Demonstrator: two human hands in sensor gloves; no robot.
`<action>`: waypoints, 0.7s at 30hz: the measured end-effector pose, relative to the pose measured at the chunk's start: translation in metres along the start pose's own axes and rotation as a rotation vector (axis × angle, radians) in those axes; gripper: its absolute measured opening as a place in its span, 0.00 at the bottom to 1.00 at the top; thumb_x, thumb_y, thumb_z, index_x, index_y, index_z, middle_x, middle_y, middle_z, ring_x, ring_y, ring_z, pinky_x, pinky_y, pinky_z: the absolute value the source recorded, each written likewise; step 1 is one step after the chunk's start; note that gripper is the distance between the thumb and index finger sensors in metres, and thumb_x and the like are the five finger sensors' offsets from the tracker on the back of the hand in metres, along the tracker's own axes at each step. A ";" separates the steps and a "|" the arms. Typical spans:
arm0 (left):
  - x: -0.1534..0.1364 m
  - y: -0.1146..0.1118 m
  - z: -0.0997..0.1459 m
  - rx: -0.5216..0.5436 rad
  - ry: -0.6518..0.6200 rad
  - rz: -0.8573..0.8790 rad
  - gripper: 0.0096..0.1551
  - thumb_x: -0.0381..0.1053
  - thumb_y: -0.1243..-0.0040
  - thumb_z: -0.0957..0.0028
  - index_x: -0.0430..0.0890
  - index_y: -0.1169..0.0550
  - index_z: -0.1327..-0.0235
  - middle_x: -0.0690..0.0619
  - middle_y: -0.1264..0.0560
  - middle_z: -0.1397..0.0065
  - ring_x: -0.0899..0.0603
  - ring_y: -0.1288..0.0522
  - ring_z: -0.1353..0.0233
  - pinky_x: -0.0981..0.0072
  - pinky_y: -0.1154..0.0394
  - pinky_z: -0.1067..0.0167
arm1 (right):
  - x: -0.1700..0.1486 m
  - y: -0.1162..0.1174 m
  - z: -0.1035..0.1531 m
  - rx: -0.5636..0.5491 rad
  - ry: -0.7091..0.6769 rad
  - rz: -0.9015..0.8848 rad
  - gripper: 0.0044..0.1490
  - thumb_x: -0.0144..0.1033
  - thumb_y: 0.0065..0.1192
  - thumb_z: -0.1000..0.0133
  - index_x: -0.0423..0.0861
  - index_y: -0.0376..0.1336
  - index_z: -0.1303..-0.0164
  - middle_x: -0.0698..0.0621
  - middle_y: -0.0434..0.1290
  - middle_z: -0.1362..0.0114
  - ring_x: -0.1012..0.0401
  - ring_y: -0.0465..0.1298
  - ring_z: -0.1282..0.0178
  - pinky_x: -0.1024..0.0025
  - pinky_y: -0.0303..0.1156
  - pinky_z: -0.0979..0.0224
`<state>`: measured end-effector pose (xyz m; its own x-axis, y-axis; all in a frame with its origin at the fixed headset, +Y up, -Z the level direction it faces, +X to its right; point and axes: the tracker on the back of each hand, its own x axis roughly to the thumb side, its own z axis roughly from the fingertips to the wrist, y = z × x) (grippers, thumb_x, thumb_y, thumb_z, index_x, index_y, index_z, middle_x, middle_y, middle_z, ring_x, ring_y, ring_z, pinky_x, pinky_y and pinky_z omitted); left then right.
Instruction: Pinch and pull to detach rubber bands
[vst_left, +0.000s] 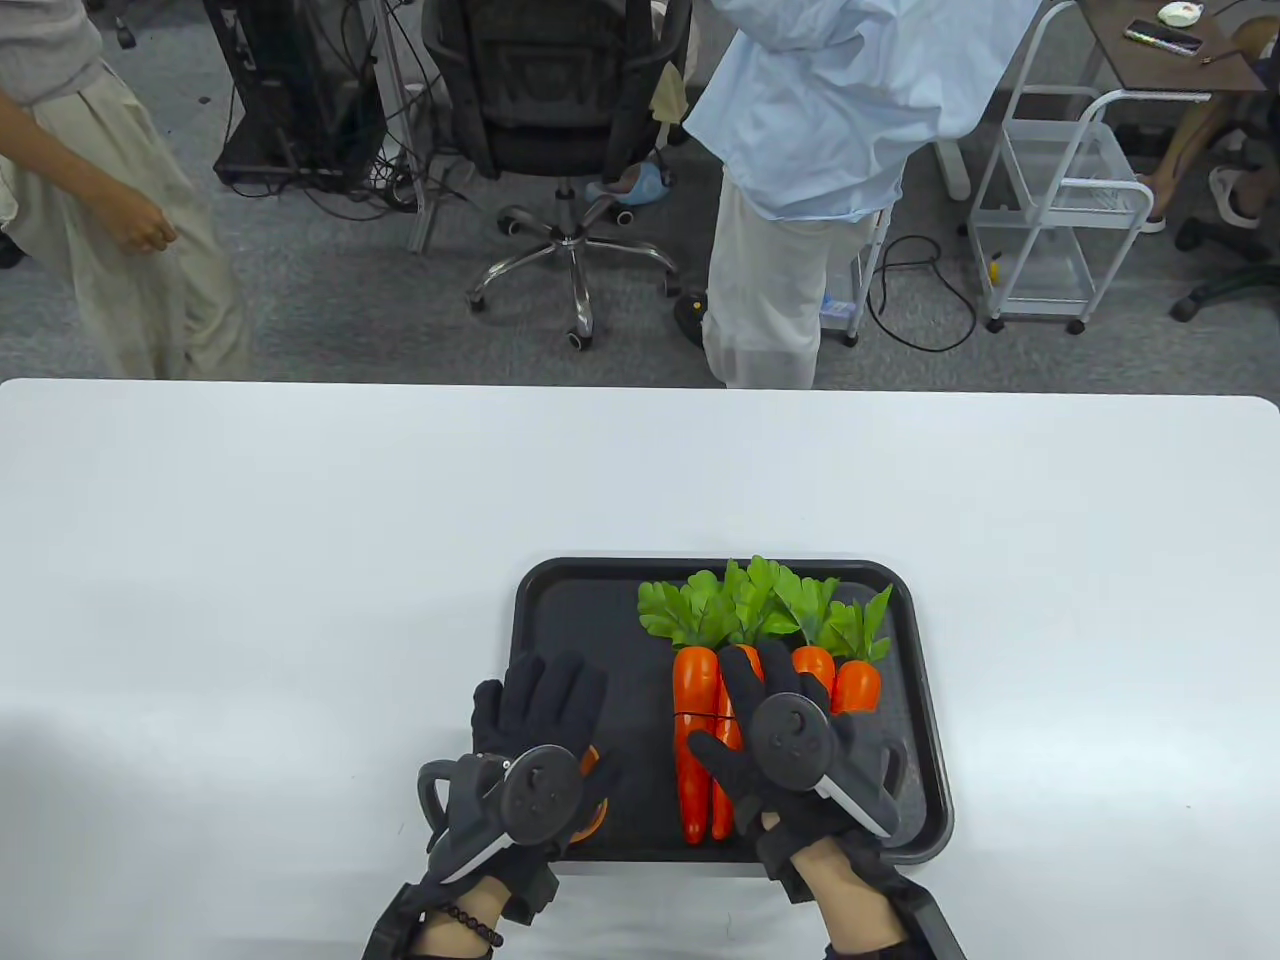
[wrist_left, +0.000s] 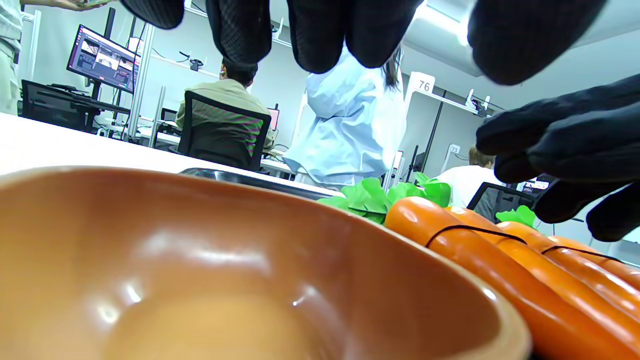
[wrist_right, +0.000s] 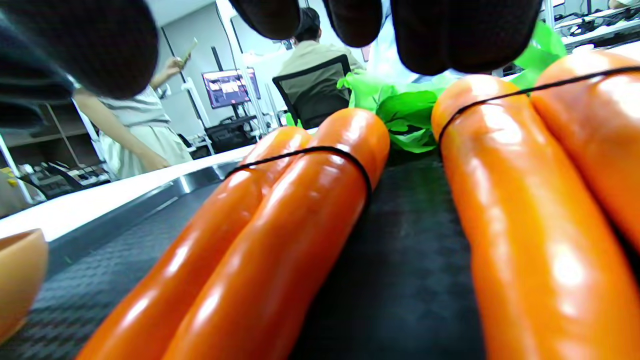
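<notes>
Four orange plastic carrots with green leaves lie on a black tray (vst_left: 560, 620). A thin black rubber band (vst_left: 690, 713) binds the left pair (vst_left: 695, 690); it also shows in the right wrist view (wrist_right: 310, 150). A second band (wrist_right: 500, 97) binds the right pair (wrist_right: 525, 200). My right hand (vst_left: 760, 720) is spread over the carrots, its fingertips (wrist_right: 450, 30) just above them, holding nothing. My left hand (vst_left: 545, 690) is open, its fingers (wrist_left: 320, 30) hanging above an orange-brown bowl (wrist_left: 200, 260).
The bowl (vst_left: 592, 812) sits at the tray's near left, mostly hidden under my left hand. The tray lies near the white table's front edge. Beyond the table's far edge are people, an office chair and a wire cart.
</notes>
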<state>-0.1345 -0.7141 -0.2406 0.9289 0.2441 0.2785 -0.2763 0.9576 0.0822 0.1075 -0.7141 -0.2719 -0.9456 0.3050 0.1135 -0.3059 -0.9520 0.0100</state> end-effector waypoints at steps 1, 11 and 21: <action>-0.001 0.001 0.000 0.002 0.001 0.003 0.44 0.71 0.49 0.48 0.55 0.36 0.18 0.47 0.39 0.08 0.27 0.40 0.14 0.23 0.44 0.26 | 0.003 0.001 -0.003 0.023 0.021 0.015 0.54 0.66 0.68 0.49 0.52 0.52 0.18 0.36 0.53 0.16 0.28 0.65 0.28 0.41 0.70 0.36; -0.004 0.005 0.002 0.017 0.002 0.016 0.43 0.71 0.49 0.48 0.55 0.36 0.19 0.46 0.38 0.08 0.27 0.40 0.14 0.23 0.43 0.26 | 0.029 0.010 -0.027 0.128 0.128 0.201 0.55 0.68 0.68 0.49 0.53 0.51 0.17 0.35 0.52 0.16 0.29 0.68 0.31 0.43 0.72 0.39; -0.005 0.005 0.002 0.028 0.001 0.026 0.43 0.71 0.49 0.48 0.55 0.35 0.19 0.47 0.38 0.09 0.27 0.39 0.14 0.24 0.43 0.26 | 0.040 0.030 -0.044 0.201 0.173 0.325 0.55 0.69 0.67 0.49 0.54 0.50 0.17 0.34 0.51 0.16 0.32 0.75 0.39 0.48 0.76 0.44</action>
<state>-0.1415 -0.7110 -0.2395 0.9214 0.2695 0.2799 -0.3075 0.9461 0.1014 0.0558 -0.7297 -0.3109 -0.9993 -0.0286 -0.0259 0.0229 -0.9802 0.1968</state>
